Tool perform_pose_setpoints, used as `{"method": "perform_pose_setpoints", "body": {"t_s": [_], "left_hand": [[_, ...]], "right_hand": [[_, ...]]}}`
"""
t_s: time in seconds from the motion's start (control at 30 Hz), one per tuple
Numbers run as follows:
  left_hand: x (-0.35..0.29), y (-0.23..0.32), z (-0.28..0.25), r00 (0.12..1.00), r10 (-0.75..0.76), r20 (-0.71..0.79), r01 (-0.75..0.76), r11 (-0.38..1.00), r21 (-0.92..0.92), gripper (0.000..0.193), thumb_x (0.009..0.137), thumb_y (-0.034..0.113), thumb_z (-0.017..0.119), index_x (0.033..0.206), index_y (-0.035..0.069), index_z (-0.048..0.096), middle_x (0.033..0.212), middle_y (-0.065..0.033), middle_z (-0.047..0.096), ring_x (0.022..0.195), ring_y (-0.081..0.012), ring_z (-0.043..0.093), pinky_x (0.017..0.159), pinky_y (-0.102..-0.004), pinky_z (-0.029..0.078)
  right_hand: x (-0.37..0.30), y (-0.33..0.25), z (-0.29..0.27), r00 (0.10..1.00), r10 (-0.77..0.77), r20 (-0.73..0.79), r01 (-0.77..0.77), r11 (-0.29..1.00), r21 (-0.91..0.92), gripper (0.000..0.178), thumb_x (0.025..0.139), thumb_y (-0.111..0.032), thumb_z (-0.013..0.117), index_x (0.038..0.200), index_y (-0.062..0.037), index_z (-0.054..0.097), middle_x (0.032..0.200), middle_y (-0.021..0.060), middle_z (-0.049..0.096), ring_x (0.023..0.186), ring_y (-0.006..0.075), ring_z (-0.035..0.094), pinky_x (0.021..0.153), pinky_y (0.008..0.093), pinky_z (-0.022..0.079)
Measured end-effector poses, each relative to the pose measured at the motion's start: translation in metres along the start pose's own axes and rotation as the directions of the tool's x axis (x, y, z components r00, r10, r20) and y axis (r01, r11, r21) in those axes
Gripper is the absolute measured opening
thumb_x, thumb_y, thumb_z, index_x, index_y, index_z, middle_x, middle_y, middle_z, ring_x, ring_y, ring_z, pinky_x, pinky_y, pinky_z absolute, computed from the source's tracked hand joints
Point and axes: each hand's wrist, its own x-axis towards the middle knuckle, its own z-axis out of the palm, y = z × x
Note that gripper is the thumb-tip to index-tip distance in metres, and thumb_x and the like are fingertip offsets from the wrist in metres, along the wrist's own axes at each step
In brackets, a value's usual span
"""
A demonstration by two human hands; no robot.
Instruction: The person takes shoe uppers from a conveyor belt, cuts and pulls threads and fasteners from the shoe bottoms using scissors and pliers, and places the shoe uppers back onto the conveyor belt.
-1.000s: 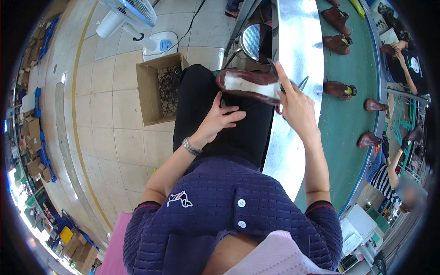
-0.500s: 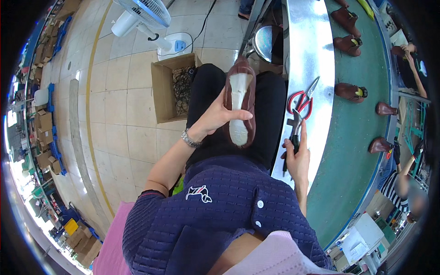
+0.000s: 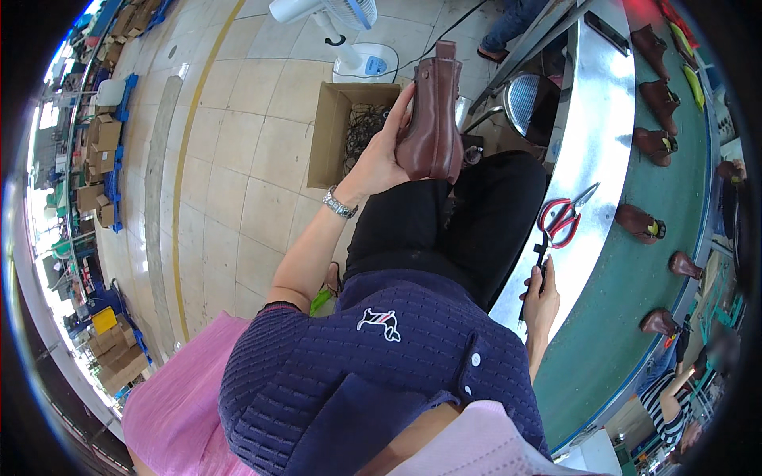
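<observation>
My left hand (image 3: 379, 163) is closed around a brown leather ankle boot (image 3: 431, 127), held up over my lap with its shaft pointing away from me. The sole is turned out of sight. On the metal bench at my right, my right hand (image 3: 543, 301) is closed around a slim black-handled tool (image 3: 540, 252); its working end is hard to make out. Just beyond that tool lie red-handled scissors (image 3: 560, 224), their blades pointing away to the right.
Several brown boots (image 3: 657, 103) stand on a green belt (image 3: 607, 317) beyond the metal bench (image 3: 595, 119). A dark phone (image 3: 606, 33) lies at the bench's far end. A cardboard box (image 3: 329, 135) and a white fan (image 3: 361, 63) stand on the floor ahead. Another person works at the right.
The boot has been turned from sole-up to upright side and moved farther from me. The pincers' silver head seen by my right hand no longer shows. My view has shifted left.
</observation>
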Motion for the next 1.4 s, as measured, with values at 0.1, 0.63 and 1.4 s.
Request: {"method": "perform_pose_setpoints", "body": {"t_s": [0.1,0.63,1.4], "left_hand": [[-0.005,-0.001,0.002,0.999,-0.047,-0.002,0.047,0.999,-0.021,0.115,0.062,0.01,0.08,0.144,0.015,0.0,0.137,-0.0192,0.037,0.126,-0.0259,0.039,0.102,-0.0362,0.034],[-0.012,-0.004,-0.001,0.997,-0.074,0.011,0.074,0.997,-0.037,0.11,0.065,0.01,0.078,0.145,0.014,0.002,0.137,-0.0174,0.036,0.126,-0.0244,0.038,0.103,-0.0354,0.031],[-0.075,0.028,0.081,0.978,-0.116,0.176,0.09,0.985,0.151,0.047,0.08,0.026,0.065,0.114,-0.001,0.047,0.111,-0.0182,0.052,0.097,-0.0302,0.055,0.083,-0.0349,0.045]], "right_hand": [[0.004,0.005,0.001,1.0,-0.019,0.011,0.019,1.0,-0.012,0.044,0.094,-0.03,0.047,0.133,-0.0094,0.043,0.067,0.0085,0.062,0.051,0.015,0.06,0.052,0.0311,0.048],[0.017,0.095,0.021,0.981,-0.048,-0.188,-0.01,0.955,-0.295,0.056,0.081,-0.016,0.063,0.133,-0.0135,0.042,0.108,0.0186,0.049,0.101,0.0323,0.051,0.085,0.0406,0.042],[0.019,-0.083,0.025,0.693,-0.704,0.157,0.607,0.687,0.399,0.034,0.071,-0.026,0.073,0.102,-0.0155,0.064,0.108,0.0068,0.056,0.109,0.026,0.046,0.096,0.0408,0.036]]}}
